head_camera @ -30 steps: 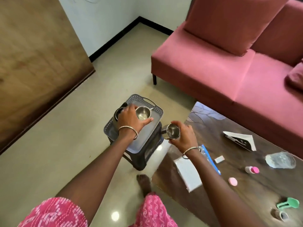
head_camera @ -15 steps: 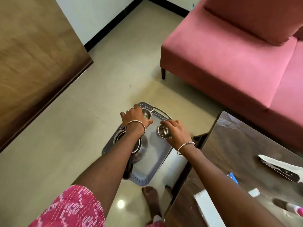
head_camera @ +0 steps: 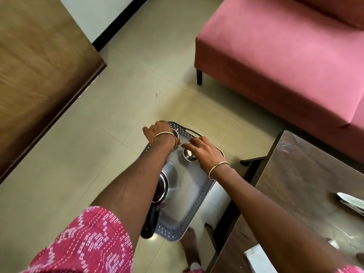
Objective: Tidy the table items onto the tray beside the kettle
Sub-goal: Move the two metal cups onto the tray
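A grey tray (head_camera: 199,203) with a perforated rim sits on a low stool beside the table. The steel kettle (head_camera: 172,181) stands on its left side, partly hidden by my left forearm. My left hand (head_camera: 158,131) is at the tray's far left corner, closed around a small steel cup (head_camera: 175,133) that is mostly hidden. My right hand (head_camera: 205,152) holds a second steel cup (head_camera: 189,155) by its rim; that cup stands upright on the tray just right of the first.
A dark wooden coffee table (head_camera: 307,170) fills the right, with a white book (head_camera: 258,261) and a folded paper (head_camera: 350,201) on it. A pink sofa (head_camera: 285,56) stands behind. A wooden panel (head_camera: 39,56) is at left. My bare foot (head_camera: 190,241) is near the tray.
My right hand carried its steel cup from the table's edge over to the tray and lowered it beside the other cup. My left hand stayed on its cup. The view tilted down.
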`<state>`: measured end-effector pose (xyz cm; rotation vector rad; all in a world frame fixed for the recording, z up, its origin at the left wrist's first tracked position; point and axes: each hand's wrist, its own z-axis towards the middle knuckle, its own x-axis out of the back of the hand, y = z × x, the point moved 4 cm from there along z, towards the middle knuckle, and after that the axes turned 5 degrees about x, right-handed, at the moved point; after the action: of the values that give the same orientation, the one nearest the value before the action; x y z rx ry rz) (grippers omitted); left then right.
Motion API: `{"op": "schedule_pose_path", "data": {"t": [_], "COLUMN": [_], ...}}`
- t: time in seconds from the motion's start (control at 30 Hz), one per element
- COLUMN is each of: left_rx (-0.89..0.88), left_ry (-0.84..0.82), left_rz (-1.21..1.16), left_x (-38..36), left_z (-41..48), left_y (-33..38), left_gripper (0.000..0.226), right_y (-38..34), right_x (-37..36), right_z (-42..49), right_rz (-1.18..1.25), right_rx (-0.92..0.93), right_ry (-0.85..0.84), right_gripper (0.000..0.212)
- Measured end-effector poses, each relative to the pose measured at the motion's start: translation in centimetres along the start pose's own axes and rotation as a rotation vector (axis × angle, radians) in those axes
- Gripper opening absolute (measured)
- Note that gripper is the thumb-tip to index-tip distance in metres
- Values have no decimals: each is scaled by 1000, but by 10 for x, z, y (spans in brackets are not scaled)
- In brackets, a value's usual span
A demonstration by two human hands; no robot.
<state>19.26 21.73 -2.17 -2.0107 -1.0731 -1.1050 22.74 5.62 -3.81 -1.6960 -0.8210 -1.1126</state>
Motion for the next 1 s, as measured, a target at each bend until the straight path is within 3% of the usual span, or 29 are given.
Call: {"op": "schedule_pose_path", "data": {"t": [0.4,0.53,0.63,0.8,0.87,1.0], "left_rx": [36,43,37,20,9,12], "left_ry": [13,-39,-8,-14,-11,-33], "left_rz": [-61,-82,-85,-76,-85,-121], "left_x": [-15,-20,-20,-15,-10,2], "left_z": [8,13,15,16,15,11], "left_y": [-1,-3,-5,-6,-6,-16], "left_gripper": [89,68,33,32,33,33], "right_y": [5,2,1,2,2,-12], "right_x": [-22,-22,-20,-23,-18,-20], "right_z": [9,12,12,17,13,-22], "right_rz": [-15,-72,-85,-101,-41,232], "right_rx": [73,102,95,90,21,-390], "right_ry": [-8,5,50,49,109,378], "right_gripper": [65,48,35,34,41,36]}}
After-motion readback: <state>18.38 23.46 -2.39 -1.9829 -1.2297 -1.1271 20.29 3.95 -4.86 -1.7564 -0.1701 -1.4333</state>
